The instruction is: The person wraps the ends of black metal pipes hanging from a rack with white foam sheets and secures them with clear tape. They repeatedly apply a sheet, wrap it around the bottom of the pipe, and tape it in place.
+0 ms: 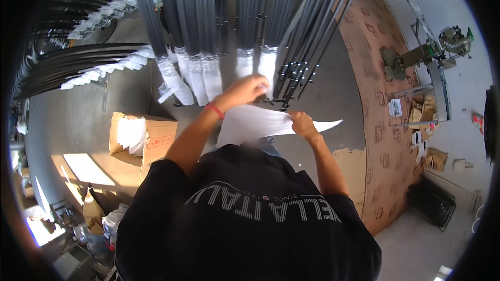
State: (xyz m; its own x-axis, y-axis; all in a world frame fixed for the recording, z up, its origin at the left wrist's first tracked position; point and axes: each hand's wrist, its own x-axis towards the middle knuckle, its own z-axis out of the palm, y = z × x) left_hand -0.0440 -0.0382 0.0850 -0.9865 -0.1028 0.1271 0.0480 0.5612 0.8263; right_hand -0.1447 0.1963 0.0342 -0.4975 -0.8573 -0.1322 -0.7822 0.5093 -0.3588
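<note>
A: Main item, quick. Where is it?
B: White sheet (245,125), stretched out in front of the torso, just below the wrapped ends of the bars. Narrowed to a point past the right hand (302,123).

A: Right hand state?
B: Closed; the sheet's upper edge is gripped between fingers and thumb.

A: Left hand (246,91)?
B: Raised above the sheet, in front of the white wraps (199,75). Fingers are bent inward and slightly blurred; whether anything is pinched cannot be told. A red band (214,109) is worn at the wrist.

A: Around the hands?
B: Dark grey bars (195,10) are lined up at the top, several with near ends covered by the white wraps. Thin dark rods (325,13) are set to the right of them, ends left bare.

A: Further out?
B: At left, an open cardboard box (159,143) is filled with white material (132,134); above it, more dark bars (78,67) are seen with white-covered ends. At right, a patterned mat (375,125) is laid along the wall, and a green machine (411,56) is seen beyond.
</note>
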